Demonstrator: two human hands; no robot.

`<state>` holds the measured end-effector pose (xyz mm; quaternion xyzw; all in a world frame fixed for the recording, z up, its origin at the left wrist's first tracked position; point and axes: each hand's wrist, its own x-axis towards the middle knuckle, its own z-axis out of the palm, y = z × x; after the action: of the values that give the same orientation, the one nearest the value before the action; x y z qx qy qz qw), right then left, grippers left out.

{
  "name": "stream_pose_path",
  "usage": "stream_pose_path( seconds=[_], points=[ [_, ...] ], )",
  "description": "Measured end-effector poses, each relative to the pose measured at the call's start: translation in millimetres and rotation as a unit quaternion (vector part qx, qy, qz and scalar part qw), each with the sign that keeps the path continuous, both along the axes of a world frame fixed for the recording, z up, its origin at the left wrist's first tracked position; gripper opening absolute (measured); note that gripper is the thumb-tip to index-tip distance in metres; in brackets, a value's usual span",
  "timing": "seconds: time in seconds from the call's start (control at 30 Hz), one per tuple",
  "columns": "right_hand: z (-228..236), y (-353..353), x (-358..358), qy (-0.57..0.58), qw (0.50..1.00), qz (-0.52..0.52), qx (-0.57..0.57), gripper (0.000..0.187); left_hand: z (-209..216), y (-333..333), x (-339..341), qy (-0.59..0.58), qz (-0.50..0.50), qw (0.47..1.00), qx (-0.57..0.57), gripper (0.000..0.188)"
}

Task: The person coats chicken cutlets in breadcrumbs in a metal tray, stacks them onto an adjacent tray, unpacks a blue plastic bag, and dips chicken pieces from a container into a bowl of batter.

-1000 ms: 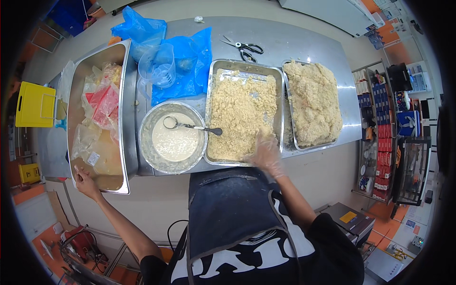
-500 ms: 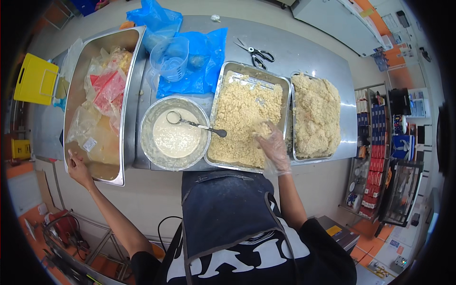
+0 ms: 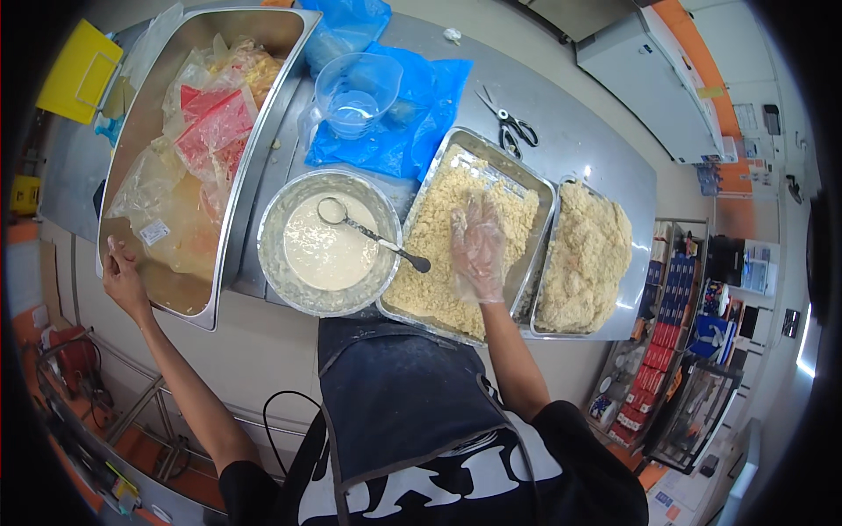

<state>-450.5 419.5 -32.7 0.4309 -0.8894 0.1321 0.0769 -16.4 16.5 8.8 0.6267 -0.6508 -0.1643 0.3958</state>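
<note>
Covering coarse crumbs (image 3: 428,296): filmy glove (image 3: 479,252)

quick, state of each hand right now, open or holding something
Left hand: at the deep steel tub's rim; grip cannot be told.
Right hand: open, gloved, palm down over crumbs.

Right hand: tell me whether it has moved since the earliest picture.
Yes: judged against the tray beneath it, the right hand has moved from the near edge toward the far edge.
</note>
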Motion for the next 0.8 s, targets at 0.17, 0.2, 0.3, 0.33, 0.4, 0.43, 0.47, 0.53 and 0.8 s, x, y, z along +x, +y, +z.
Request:
stream_pose_path(
  seconds=[0.17, 0.2, 0.3, 0.33, 0.4, 0.43, 0.47, 0.53, 0.8],
  points=[
    [-13.9, -12.4, -4.3, -0.061, 0.995, -0.054, 0.055, 0.061, 2.6, 4.2, 3.3, 0.019, 0.010, 0.999, 0.028, 0.045],
    [-13.1, -15.8, -7.8, -0.062, 0.995, -0.050, 0.056, 0.061, 3.4, 2.9, 5.6, 0.037, 0.008, 0.999, 0.030, 0.045],
    [-6.0, -20.4, -23.9, -0.164, 0.985, -0.050, 0.033, 0.059, -0.9, 1.4, 4.5, 0.030, 0.025, 0.999, 0.032, 0.045],
    [-1.4, -20.6, -31.0, -0.213, 0.974, -0.070, -0.036, 0.059, 1.2, 4.7, 1.9, 0.024, 0.023, 0.999, 0.039, 0.045],
    [-6.6, -19.0, -35.5, -0.264, 0.954, -0.100, -0.099, 0.059, 6.3, 5.6, -6.2, -0.014, 0.019, 0.999, 0.036, 0.046],
    [-12.9, -18.0, -33.9, -0.217, 0.972, -0.080, -0.050, 0.059, 5.9, 4.4, -6.6, -0.020, 0.012, 0.999, 0.043, 0.046],
    [-20.4, -16.3, -32.6, -0.170, 0.984, -0.059, 0.002, 0.059, 5.1, 4.5, -2.9, -0.040, 0.012, 0.998, 0.049, 0.045],
    [-35.6, -15.8, -34.9, -0.171, 0.982, -0.081, 0.001, 0.060, 0.9, 1.2, 8.4, -0.069, 0.004, 0.996, 0.064, 0.044],
    [-35.7, -21.8, -28.6, -0.094, 0.991, -0.075, 0.066, 0.072, 5.8, 0.3, 13.1, -0.097, 0.050, 0.993, 0.051, 0.047]
  ],
)
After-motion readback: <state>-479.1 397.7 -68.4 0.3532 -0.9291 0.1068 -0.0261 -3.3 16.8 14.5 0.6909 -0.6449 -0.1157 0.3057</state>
